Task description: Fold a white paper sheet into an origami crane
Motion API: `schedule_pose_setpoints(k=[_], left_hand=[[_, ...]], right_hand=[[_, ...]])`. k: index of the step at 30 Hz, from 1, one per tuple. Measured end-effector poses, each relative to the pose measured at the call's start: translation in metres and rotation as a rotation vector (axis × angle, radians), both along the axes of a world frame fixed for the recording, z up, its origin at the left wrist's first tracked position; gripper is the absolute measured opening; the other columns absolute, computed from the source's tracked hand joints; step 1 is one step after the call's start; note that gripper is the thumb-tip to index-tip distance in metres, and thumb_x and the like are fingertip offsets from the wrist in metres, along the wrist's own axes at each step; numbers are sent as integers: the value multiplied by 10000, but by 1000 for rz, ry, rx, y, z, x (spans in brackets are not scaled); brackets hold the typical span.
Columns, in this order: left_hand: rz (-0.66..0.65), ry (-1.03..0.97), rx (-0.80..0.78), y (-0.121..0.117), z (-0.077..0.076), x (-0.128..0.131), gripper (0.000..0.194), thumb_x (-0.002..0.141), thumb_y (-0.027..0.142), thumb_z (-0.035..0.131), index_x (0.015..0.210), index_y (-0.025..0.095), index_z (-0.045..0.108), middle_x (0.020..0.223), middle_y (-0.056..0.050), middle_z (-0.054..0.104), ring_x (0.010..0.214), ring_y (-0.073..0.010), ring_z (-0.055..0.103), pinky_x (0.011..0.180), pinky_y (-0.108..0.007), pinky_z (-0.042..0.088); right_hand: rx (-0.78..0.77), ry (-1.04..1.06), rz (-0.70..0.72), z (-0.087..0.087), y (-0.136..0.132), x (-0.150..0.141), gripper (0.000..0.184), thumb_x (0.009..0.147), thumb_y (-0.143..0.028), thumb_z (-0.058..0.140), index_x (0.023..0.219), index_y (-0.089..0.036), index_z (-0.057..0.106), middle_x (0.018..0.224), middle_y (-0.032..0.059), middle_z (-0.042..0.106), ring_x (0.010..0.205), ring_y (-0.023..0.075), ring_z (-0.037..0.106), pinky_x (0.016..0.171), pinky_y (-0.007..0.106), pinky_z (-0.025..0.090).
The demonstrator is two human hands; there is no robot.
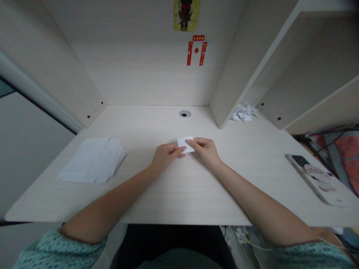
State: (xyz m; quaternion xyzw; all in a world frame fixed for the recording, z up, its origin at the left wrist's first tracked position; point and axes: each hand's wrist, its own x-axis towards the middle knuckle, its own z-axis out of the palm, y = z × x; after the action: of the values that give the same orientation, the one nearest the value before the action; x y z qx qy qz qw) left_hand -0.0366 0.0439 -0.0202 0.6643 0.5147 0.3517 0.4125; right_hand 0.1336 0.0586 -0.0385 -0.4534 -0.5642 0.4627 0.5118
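Note:
A small white piece of paper (183,142) is held between both hands, just above the middle of the desk. My left hand (166,155) pinches its lower left part, thumb on top. With thumb and fingers, my right hand (206,150) grips the upper right edge. The paper looks folded, though its far side is hidden by my fingers. To the left lies a loose stack of white paper sheets (92,160). At the back right, beside the upright panel, sits a heap of small white paper pieces (244,112).
A phone in a pale case (319,181) lies on the right of the desk (174,194). An upright panel (238,67) divides the back right. A round cable hole (185,113) is near the back wall. Red fabric (343,153) bulges at the far right, and cables hang below the desk.

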Motion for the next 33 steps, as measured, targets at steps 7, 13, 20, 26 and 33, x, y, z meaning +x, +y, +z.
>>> schedule_pose_setpoints(k=[7,13,20,26,33], left_hand=[[-69,53,61,2,-7,-2,355,763,490,580,642,168,669,636,-19,693,581,-144,617,504,-214,384],[-6,4,77,1,-1,-2,307,767,455,584,680,177,680,708,-27,719,636,-152,645,577,-228,450],[86,-27,114,2,3,-3,316,783,464,567,678,182,662,706,-13,716,668,-147,657,625,-228,479],[72,-48,99,2,-1,-2,325,787,478,558,687,185,654,712,-15,716,668,-145,657,641,-235,486],[96,-63,98,0,2,0,320,779,479,572,678,182,631,724,-24,717,670,-150,661,624,-233,480]], right_hand=[[19,4,-2,-1,0,0,346,743,-460,653,603,-145,623,543,-20,498,524,94,388,519,246,269],[-42,32,34,2,1,-1,380,744,-505,628,601,-153,610,543,-23,497,524,95,392,529,248,285],[-83,-12,106,4,-3,-3,328,668,-468,704,684,-141,681,562,-16,557,528,91,401,529,247,264],[-63,61,117,4,-3,-4,260,677,-423,709,660,-164,687,571,-19,578,558,103,450,571,257,307],[-132,135,47,2,0,-3,274,647,-420,732,598,-163,654,519,-25,534,489,90,387,501,254,264]])
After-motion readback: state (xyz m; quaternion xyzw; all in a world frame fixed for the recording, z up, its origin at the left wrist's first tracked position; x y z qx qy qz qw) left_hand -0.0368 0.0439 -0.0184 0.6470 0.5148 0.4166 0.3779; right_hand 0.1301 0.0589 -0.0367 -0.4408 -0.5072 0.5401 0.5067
